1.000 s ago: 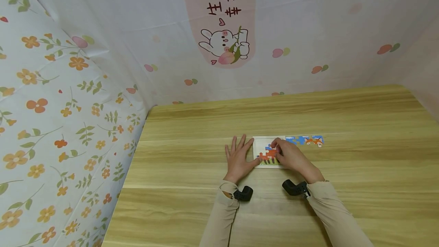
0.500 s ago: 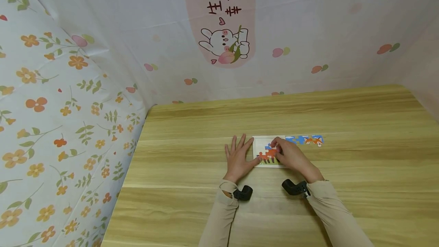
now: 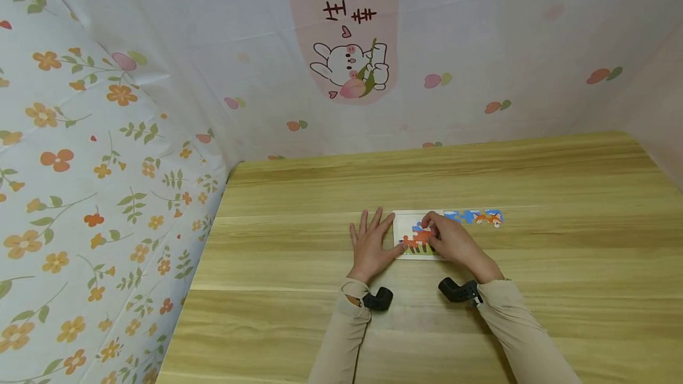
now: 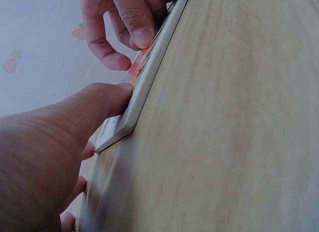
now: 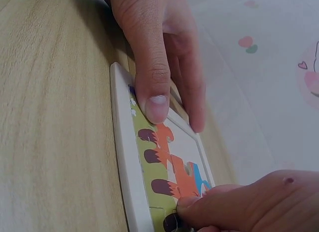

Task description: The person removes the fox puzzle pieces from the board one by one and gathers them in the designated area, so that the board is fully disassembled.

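Observation:
A small white puzzle tray (image 3: 421,257) lies on the wooden table, partly filled with pieces that show orange fox legs and body (image 5: 184,172) over green grass. My left hand (image 3: 369,252) lies spread at the tray's left side. Its thumb (image 4: 117,98) presses on the lower left pieces. Over the tray's right part, my right hand (image 3: 453,239) has curled fingers and grips a puzzle piece at the edge of the joined ones. In the right wrist view its thumb (image 5: 194,209) touches the orange picture; most of the gripped piece is hidden behind the fingers.
Loose blue pieces (image 3: 464,217) and a fox-face piece (image 3: 488,218) lie in a row right of the tray. A black wrist device (image 3: 379,300) sits on the left wrist, another (image 3: 458,291) on the right. A patterned cloth (image 3: 240,52) hangs behind the table.

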The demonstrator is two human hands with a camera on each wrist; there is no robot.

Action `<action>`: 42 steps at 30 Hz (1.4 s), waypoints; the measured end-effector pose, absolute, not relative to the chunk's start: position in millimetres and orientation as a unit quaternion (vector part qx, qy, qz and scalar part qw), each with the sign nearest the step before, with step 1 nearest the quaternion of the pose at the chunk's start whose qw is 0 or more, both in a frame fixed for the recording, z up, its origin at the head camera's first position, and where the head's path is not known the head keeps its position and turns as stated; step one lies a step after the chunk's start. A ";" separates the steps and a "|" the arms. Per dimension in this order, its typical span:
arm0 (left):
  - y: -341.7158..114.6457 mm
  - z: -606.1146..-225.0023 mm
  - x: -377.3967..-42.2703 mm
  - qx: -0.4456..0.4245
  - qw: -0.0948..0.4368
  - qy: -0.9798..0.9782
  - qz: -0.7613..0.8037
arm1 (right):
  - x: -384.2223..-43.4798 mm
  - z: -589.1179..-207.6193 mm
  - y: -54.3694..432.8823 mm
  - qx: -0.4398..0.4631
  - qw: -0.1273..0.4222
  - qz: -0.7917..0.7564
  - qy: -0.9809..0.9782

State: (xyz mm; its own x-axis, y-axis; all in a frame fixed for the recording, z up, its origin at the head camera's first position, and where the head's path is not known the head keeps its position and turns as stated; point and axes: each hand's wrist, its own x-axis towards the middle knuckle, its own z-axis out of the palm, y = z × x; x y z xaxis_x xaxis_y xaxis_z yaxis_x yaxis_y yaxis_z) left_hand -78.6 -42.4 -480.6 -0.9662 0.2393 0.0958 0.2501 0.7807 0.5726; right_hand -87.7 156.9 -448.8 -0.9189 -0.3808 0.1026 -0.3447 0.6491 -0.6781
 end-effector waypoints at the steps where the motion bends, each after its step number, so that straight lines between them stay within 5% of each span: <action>1: -42.4 -480.4 -78.6 -0.129 0.008 -0.943 -0.305 | -87.8 -448.5 156.8 -0.202 0.024 -0.367 0.908; 42: -42.2 -477.3 -77.3 -0.134 0.012 -0.944 -0.302 | -88.1 -454.8 157.1 -0.207 0.003 -0.370 0.906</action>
